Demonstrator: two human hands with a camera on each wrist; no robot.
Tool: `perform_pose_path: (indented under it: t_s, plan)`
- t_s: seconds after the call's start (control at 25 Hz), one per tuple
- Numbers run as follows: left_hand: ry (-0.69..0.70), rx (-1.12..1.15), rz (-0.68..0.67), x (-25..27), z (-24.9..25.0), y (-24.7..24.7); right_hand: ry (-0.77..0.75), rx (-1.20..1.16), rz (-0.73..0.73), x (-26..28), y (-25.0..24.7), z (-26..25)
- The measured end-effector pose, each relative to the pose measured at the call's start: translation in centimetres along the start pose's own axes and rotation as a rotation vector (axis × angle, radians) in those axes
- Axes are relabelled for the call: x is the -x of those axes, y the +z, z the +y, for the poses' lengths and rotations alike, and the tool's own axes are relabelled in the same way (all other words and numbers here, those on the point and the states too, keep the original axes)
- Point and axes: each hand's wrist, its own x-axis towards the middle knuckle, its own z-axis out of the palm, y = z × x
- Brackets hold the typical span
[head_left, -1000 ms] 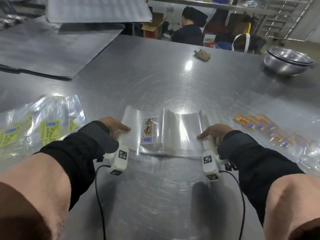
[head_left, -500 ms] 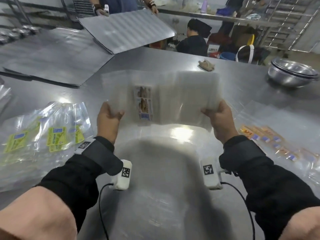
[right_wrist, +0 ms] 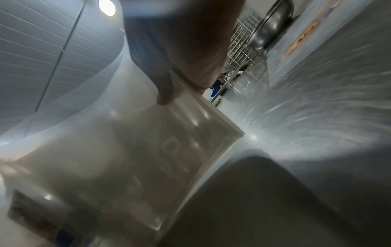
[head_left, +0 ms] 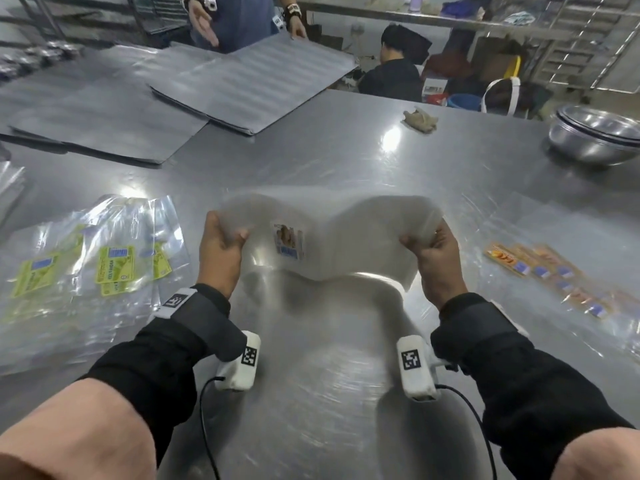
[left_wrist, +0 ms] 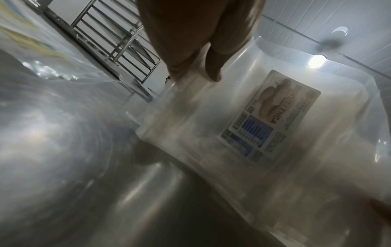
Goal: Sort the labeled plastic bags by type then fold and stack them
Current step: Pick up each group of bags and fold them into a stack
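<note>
A stack of clear plastic bags (head_left: 349, 233) with a brown-and-blue biscuit label (head_left: 290, 241) hangs upright above the steel table (head_left: 329, 161), blurred by motion. My left hand (head_left: 221, 244) grips its left edge and my right hand (head_left: 427, 251) grips its right edge. In the left wrist view the thumb (left_wrist: 213, 66) presses on the stack (left_wrist: 211, 133) beside the label (left_wrist: 271, 117). The right wrist view shows fingers (right_wrist: 167, 86) pinching the stack's (right_wrist: 118, 158) corner. Yellow-labelled bags (head_left: 104, 258) lie at the left, orange-labelled bags (head_left: 540, 268) at the right.
Stacked steel bowls (head_left: 595, 136) stand at the far right. A crumpled glove (head_left: 420, 120) lies near the far edge. Large grey sheets (head_left: 242, 84) cover the far left, where another person's hands (head_left: 204, 19) reach. A seated person (head_left: 398, 64) is beyond the table.
Both hands lifted the biscuit-label stack off the table and stood it upright; since half a second ago it has dropped lower and nearer the surface, sagging in the middle.
</note>
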Motion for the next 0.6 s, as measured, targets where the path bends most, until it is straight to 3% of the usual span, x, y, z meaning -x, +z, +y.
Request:
perform_pose_path:
  t_s: [0.36, 0.44, 0.6]
  plan:
    - [-0.110, 0.088, -0.227, -1.0, -0.2, -1.4, 0.181, 0.099, -0.185, -1.0, -2.1, 1.7]
    - [-0.119, 0.034, -0.202, -1.0, -0.1, -1.2, 0.220, 0.110, -0.126, -1.1, -1.4, 1.4]
    - [-0.088, 0.111, -0.027, -1.5, 0.4, -0.5, 0.106, 0.040, -0.077, -2.1, -0.3, 0.0]
